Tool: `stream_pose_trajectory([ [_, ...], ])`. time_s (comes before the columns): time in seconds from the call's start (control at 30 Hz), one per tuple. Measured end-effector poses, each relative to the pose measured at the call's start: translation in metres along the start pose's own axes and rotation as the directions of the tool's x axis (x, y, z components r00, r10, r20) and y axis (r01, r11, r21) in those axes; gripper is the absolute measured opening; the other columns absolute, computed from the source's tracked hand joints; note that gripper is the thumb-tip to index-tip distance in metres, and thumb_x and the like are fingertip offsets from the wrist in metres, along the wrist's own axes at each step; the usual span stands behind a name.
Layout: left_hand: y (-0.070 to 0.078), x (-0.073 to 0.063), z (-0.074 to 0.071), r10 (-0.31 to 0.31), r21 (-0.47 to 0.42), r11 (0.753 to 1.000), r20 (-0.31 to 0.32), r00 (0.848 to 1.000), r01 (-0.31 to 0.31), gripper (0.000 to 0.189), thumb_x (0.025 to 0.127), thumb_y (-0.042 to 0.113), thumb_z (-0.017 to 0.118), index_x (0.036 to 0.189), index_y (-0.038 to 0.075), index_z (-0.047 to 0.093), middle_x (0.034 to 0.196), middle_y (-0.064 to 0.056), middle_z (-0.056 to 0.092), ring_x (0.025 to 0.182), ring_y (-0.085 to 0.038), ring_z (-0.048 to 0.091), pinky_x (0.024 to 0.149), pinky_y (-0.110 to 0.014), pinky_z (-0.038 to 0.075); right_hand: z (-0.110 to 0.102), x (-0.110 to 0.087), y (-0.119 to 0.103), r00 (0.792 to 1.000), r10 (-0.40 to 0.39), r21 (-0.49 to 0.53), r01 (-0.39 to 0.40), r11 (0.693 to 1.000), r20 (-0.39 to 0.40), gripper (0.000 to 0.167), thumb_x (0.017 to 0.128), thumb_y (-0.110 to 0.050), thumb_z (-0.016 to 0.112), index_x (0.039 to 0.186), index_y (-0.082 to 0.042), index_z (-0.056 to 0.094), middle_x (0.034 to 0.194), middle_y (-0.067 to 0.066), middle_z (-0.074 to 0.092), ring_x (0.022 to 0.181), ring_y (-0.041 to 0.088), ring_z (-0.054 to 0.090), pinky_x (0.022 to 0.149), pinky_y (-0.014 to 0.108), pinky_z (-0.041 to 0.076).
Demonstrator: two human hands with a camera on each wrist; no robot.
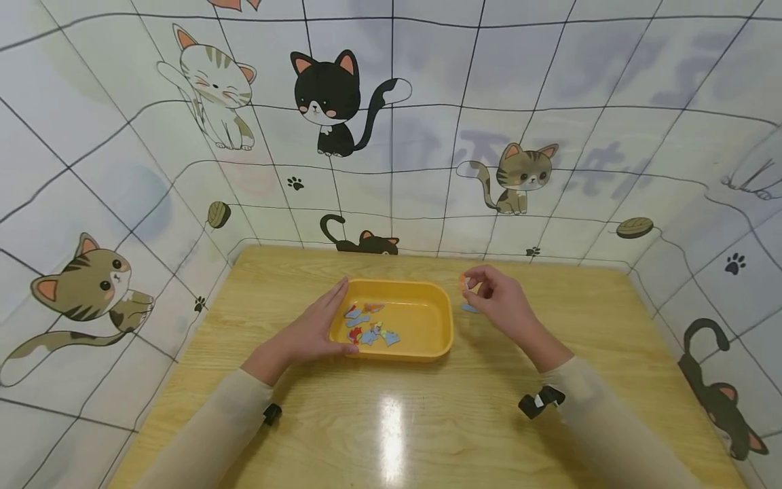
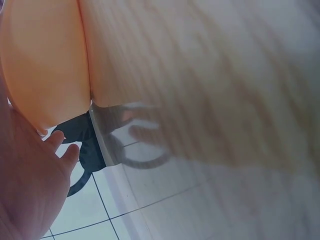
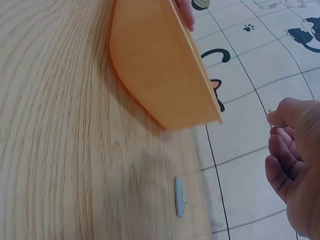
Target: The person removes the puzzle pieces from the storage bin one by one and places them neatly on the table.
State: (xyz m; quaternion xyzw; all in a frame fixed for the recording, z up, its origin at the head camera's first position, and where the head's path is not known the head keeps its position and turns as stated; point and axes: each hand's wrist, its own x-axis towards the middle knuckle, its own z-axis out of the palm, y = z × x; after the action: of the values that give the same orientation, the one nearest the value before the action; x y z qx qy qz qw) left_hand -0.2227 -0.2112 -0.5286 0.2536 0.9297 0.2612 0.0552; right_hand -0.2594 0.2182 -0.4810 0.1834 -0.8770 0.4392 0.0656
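My left hand [image 1: 311, 329] holds the left end of a yellow plastic tray [image 1: 436, 288], thumb at its front rim and fingers along the back left corner. Several small flat printed cutouts [image 1: 369, 335], blue, red and orange, lie in the tray's left half. Just beyond the tray's right end, my right hand [image 1: 504, 303] pinches a small orange flat piece [image 1: 462, 282] between thumb and fingertips, raised above the table. Below that hand a light blue flat piece [image 1: 469, 308] rests on the wood; the right wrist view shows this blue piece [image 3: 179, 196] nearly edge-on.
The wooden table [image 1: 305, 421] stands against walls of white cloth [image 1: 421, 204] with a grid and cartoon cats. Black camera straps [image 1: 540, 401] sit at both wrists. A bright reflection lies on the table's front part.
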Motion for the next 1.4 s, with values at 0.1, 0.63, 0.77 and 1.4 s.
stream_pose_trajectory([
  [0.1, 0.002, 0.001, 0.001, -0.001, -0.006, 1.0, -0.006, 1.0, 0.001, 0.14, 0.084, 0.084, 0.076, 0.179, 0.012, 0.003, 0.187, -0.001, -0.001, 0.171, -0.031, 0.01, 0.134, -0.055, 0.022, -0.009, -0.005, 0.009, 1.0, 0.017, -0.019, -0.017, 1.0, -0.021, 0.03, 0.101, -0.005, 0.081, 0.13, -0.008, 0.073, 0.105, 0.005, 0.072, 0.075, 0.019, 0.06, 0.061, 0.025, 0.048],
  [0.63, 0.0, -0.001, 0.002, -0.009, 0.002, 1.0, -0.005, 1.0, 0.009, 0.141, 0.084, 0.087, 0.073, 0.179, 0.011, 0.002, 0.187, 0.001, -0.003, 0.171, -0.031, 0.01, 0.134, -0.055, 0.021, -0.024, -0.03, 0.052, 0.992, 0.121, -0.114, -0.125, 0.986, -0.047, 0.029, 0.103, -0.009, 0.081, 0.129, -0.003, 0.071, 0.105, 0.009, 0.074, 0.081, 0.019, 0.063, 0.063, 0.026, 0.051],
  [0.77, 0.001, -0.001, 0.002, -0.02, -0.003, 1.0, -0.004, 1.0, 0.02, 0.141, 0.083, 0.089, 0.073, 0.179, 0.014, 0.002, 0.187, 0.004, -0.003, 0.171, -0.029, 0.009, 0.134, -0.054, 0.021, -0.023, -0.031, 0.058, 0.989, 0.138, -0.108, -0.142, 0.984, -0.045, 0.03, 0.103, -0.01, 0.081, 0.13, -0.002, 0.071, 0.107, 0.01, 0.074, 0.082, 0.019, 0.063, 0.064, 0.026, 0.051],
  [1.4, 0.0, -0.001, 0.001, -0.008, -0.022, 1.0, -0.001, 1.0, 0.008, 0.141, 0.084, 0.084, 0.077, 0.179, 0.011, 0.002, 0.187, 0.001, -0.001, 0.171, -0.031, 0.011, 0.134, -0.055, 0.022, -0.011, -0.034, 0.085, 0.973, 0.227, -0.083, -0.224, 0.971, 0.029, 0.032, 0.102, -0.01, 0.081, 0.129, 0.002, 0.071, 0.108, 0.014, 0.075, 0.089, 0.021, 0.066, 0.073, 0.027, 0.055],
])
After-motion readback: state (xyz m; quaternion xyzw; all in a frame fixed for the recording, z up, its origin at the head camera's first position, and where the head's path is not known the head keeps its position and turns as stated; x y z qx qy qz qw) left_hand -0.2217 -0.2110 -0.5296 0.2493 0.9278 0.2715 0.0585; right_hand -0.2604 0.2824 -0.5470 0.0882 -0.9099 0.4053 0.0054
